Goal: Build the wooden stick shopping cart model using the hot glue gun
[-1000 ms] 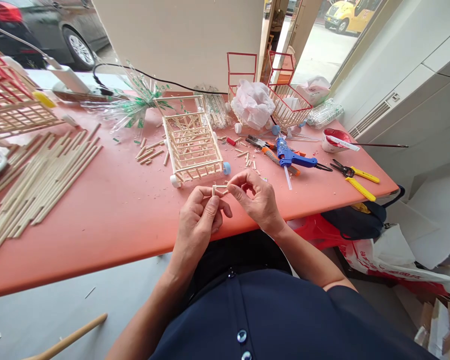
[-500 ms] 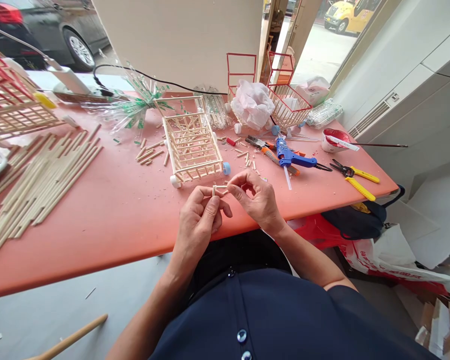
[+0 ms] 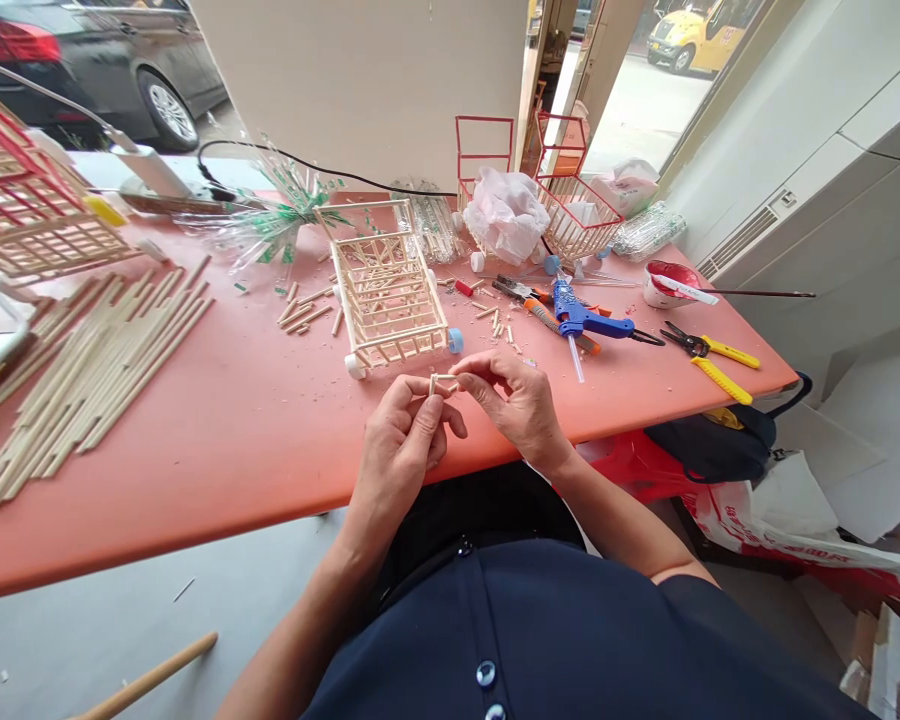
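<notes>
Between my two hands is a small frame of short wooden sticks [image 3: 444, 378], held just above the table's front edge. My left hand [image 3: 403, 432] pinches one end of it between thumb and forefinger. At the other end, the thumb and forefinger of my right hand [image 3: 511, 402] are closed on the sticks. Just beyond my hands stands a miniature cart of thin wooden sticks [image 3: 394, 290], with a white cap wheel [image 3: 355, 366] and a blue cap wheel [image 3: 455, 341] at its near corners. My fingers partly hide how the small sticks join.
Long wooden sticks [image 3: 97, 380] lie at the left of the orange table [image 3: 270, 470]. Right of the cart are a blue glue gun [image 3: 581, 318], pliers [image 3: 521, 290], yellow-handled wire strippers [image 3: 709, 360] and a red paint cup [image 3: 667, 285]. Red-trimmed carts [image 3: 581, 205] stand behind.
My view has shifted slightly, so the table things appear a little farther right and lower. Both hands keep nearly the same pinch on the small stick frame.
</notes>
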`<state>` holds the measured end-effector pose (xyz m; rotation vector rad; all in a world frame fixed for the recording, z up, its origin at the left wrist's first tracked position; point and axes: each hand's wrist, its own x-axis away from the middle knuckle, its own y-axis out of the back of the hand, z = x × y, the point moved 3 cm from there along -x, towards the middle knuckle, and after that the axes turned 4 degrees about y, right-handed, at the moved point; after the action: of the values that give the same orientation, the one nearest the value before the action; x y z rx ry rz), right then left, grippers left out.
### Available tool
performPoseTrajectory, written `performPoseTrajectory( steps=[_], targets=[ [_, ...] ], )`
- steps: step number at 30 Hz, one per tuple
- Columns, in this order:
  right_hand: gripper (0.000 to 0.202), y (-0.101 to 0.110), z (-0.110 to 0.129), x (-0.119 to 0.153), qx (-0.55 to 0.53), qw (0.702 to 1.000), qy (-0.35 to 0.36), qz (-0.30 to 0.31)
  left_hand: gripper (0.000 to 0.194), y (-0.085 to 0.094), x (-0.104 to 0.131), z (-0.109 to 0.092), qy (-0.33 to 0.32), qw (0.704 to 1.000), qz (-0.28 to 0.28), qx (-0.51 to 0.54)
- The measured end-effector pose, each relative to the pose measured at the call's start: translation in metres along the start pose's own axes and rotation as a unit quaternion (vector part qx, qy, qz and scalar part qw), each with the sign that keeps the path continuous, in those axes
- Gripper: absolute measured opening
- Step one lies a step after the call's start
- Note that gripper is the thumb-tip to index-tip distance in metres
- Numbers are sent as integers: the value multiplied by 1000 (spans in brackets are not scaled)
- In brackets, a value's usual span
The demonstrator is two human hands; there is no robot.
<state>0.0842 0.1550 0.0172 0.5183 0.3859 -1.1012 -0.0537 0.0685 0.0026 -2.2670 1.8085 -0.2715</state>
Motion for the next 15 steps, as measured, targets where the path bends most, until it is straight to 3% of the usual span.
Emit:
performPoseTrajectory(
  steps=[15],
  targets=[
    [24,0,3,3,27,1000,5,2,35,2,0,3,4,1000,2,-14]
  ],
)
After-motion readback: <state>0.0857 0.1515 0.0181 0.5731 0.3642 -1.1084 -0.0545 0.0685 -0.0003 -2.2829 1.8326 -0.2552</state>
